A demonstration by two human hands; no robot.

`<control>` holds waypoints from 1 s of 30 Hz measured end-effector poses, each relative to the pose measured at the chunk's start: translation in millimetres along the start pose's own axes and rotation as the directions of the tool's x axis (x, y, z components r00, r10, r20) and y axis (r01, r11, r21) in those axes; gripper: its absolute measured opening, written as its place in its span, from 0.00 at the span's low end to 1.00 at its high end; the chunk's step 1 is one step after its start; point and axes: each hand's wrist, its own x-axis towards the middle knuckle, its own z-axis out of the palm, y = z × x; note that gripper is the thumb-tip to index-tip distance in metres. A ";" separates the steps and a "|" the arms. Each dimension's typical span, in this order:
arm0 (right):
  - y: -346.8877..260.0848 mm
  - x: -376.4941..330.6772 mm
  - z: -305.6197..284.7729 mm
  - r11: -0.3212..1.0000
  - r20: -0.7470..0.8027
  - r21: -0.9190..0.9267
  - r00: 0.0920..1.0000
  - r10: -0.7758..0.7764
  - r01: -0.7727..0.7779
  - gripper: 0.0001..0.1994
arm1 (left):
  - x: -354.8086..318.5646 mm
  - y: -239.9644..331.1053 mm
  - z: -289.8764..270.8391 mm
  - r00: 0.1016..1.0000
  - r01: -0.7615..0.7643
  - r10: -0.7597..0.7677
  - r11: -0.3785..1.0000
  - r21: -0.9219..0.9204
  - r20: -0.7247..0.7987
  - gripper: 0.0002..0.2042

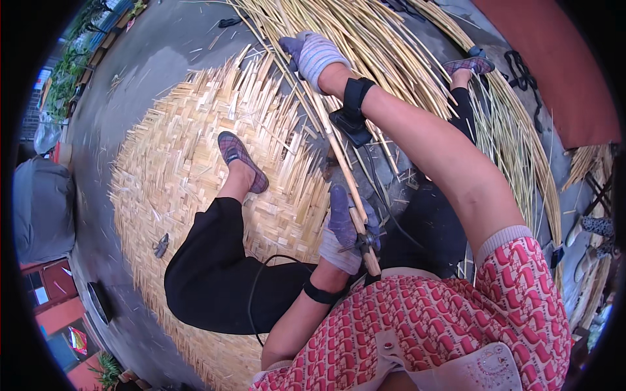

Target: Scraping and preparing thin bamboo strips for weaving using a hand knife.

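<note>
My left hand (344, 225), in a purple and white knitted glove, is closed round a long pale reed stalk near my lap. At that hand sits a small tool (370, 257) with a wooden handle and a dark metal head; the fingers partly hide it. The reed stalk (336, 144) slants up and away from there toward my right hand (316, 57). That hand, in a striped glove, is stretched far forward with its fingers curled on the stalk. Both wrists carry black straps, and a dark box hangs at the right one.
A broad woven reed mat (189, 143) with ragged edges lies under my left leg. Loose reed stalks (385, 52) are heaped ahead and to the right. A black cable (253, 293) loops over my thigh. A red-brown panel (554, 72) stands far right, a grey covered object (44, 212) at left.
</note>
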 end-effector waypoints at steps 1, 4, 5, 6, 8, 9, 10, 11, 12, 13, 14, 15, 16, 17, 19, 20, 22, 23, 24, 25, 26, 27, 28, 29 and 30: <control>-5.4 3.6 -2.7 0.999 -0.007 -0.044 1.000 -0.021 0.021 0.14 | 0.3 2.4 0.7 1.000 -0.005 0.005 1.000 -0.001 0.004 0.29; -20.8 10.9 -7.0 0.875 -0.021 -0.469 0.990 -0.143 0.117 0.13 | 3.1 9.4 1.2 0.991 -0.048 0.050 0.999 0.019 -0.128 0.27; -24.6 13.9 -7.8 0.877 -0.006 -0.461 0.988 -0.154 0.134 0.13 | 3.7 11.0 1.2 0.996 -0.034 0.038 0.998 0.052 -0.080 0.27; -26.8 16.0 -7.8 0.925 0.014 -0.380 1.000 -0.009 0.014 0.14 | 4.1 11.3 1.6 0.997 0.001 0.005 0.997 0.080 -0.081 0.26; -28.1 22.4 -10.4 0.934 0.008 -0.354 0.998 0.056 -0.050 0.16 | 4.0 11.4 2.8 0.999 -0.025 0.030 0.993 0.117 -0.039 0.26; -28.1 24.9 -12.3 0.933 0.040 -0.358 0.998 0.044 -0.027 0.16 | 3.8 11.2 3.6 0.997 -0.045 0.053 0.989 0.141 -0.052 0.26; -27.0 28.0 -16.9 0.947 0.036 -0.316 0.996 0.077 -0.062 0.15 | 3.0 9.9 4.8 0.998 -0.029 0.036 0.989 0.148 -0.045 0.26; -27.3 28.9 -20.0 0.955 0.049 -0.273 0.990 0.132 -0.114 0.14 | 3.0 9.4 5.7 0.997 -0.081 0.083 0.985 0.150 -0.008 0.26; -27.6 28.7 -26.1 0.958 0.030 -0.269 0.994 0.110 -0.098 0.14 | 2.6 8.5 6.7 0.990 -0.140 0.137 0.979 0.149 0.028 0.26; -29.5 26.3 -29.2 0.953 0.029 -0.213 0.974 0.226 -0.215 0.13 | 3.5 8.6 7.2 0.991 -0.132 0.129 0.979 0.154 0.029 0.26; -33.2 19.4 -33.2 0.954 -0.002 -0.117 0.961 0.277 -0.275 0.14 | 4.8 9.5 7.2 0.994 -0.107 0.104 0.988 0.114 0.030 0.26; -36.7 12.5 -35.2 0.930 0.032 -0.153 0.939 0.341 -0.333 0.14 | 7.3 11.1 7.0 0.999 -0.021 0.018 0.998 0.067 0.040 0.27; -42.2 -0.2 -34.2 0.954 -0.012 -0.045 0.955 0.297 -0.297 0.17 | 11.2 14.5 6.0 0.996 -0.082 0.080 0.993 0.081 0.031 0.27; -44.9 -8.4 -38.0 0.956 -0.115 0.095 0.951 0.289 -0.279 0.21 | 16.0 19.4 4.7 0.988 -0.152 0.152 0.985 0.082 -0.001 0.27; -53.3 -51.9 -29.9 0.979 0.059 -0.036 0.978 0.202 -0.201 0.21 | 30.1 34.5 1.1 0.946 -0.293 0.314 0.935 0.201 -0.080 0.29; -59.2 -68.7 -22.7 0.992 0.038 -0.126 0.999 0.010 -0.005 0.20 | 39.2 44.5 -0.7 0.957 -0.286 0.289 0.944 0.164 0.004 0.30; -57.5 -98.4 -22.8 0.949 0.121 -0.161 0.959 -0.255 0.272 0.17 | 59.0 69.4 -3.5 0.928 -0.371 0.364 0.920 0.124 0.073 0.30; -46.1 -114.0 -40.5 0.919 0.178 -0.112 0.917 -0.356 0.378 0.16 | 71.1 83.1 -3.0 0.909 -0.395 0.371 0.913 0.105 0.190 0.30; -46.4 -124.5 -45.9 0.971 0.169 0.157 0.964 -0.206 0.180 0.16 | 81.9 97.0 -1.5 0.894 -0.430 0.420 0.902 0.037 0.153 0.30; -42.4 -129.7 -58.4 0.902 0.107 0.426 0.985 -0.134 0.077 0.16 | 94.4 107.5 2.1 0.900 -0.396 0.394 0.918 -0.027 0.185 0.31; -43.6 -146.5 -71.4 0.884 0.398 0.402 0.915 0.068 -0.240 0.17 | 104.8 118.9 5.8 0.919 -0.395 0.395 0.919 -0.013 -0.008 0.29; -42.4 -159.3 -87.1 0.824 0.547 0.388 0.823 0.153 -0.412 0.18 | 116.8 129.4 12.0 0.915 -0.401 0.403 0.913 -0.071 0.018 0.27; -43.6 -166.8 -93.5 0.844 0.638 0.249 0.736 0.226 -0.475 0.19 | 126.3 128.1 19.4 0.919 -0.386 0.388 0.922 -0.044 0.067 0.26; -45.1 -175.4 -96.3 0.861 0.718 0.098 0.635 0.287 -0.499 0.20 | 137.0 126.5 29.3 0.880 -0.463 0.465 0.885 -0.048 0.096 0.25; -40.0 -180.1 -102.9 0.949 0.594 0.032 0.769 0.234 -0.313 0.20 | 145.6 117.6 37.7 0.931 -0.357 0.359 0.933 -0.036 0.063 0.24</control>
